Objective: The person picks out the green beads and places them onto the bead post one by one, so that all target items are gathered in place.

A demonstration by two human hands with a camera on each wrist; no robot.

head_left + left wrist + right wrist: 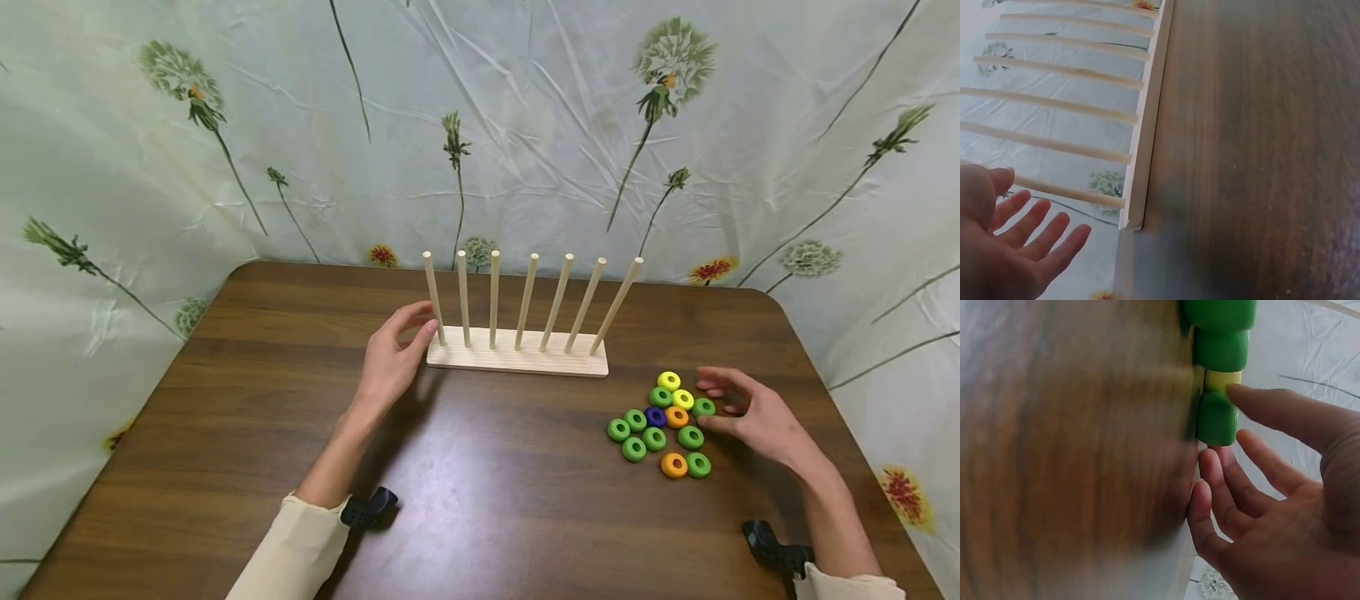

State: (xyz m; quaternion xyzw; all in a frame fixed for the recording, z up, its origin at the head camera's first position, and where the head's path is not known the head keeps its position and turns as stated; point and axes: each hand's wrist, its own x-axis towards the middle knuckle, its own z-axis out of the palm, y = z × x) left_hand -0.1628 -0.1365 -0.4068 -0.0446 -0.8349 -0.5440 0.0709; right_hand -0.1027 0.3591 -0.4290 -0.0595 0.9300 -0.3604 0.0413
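A pale wooden rack [517, 360] with a row of several upright pegs stands towards the back of the table. My left hand [393, 354] is at its left end, thumb and fingers spread about the leftmost peg [434, 300]; in the left wrist view the fingers [1035, 225] hang relaxed and grip nothing. On the right, my right hand [757, 417] reaches in at the edge of a group of small rings. Its thumb and fingers are apart beside a green ring [1217, 422], the thumb tip overlapping its upper edge in the right wrist view.
Loose rings lie flat and close together: several green, two yellow ones [669, 387], a dark blue one [656, 423] and two orange ones [674, 473]. The brown wooden table [487, 517] backs onto a flowered curtain [525, 125]. Each wrist wears a black strap device.
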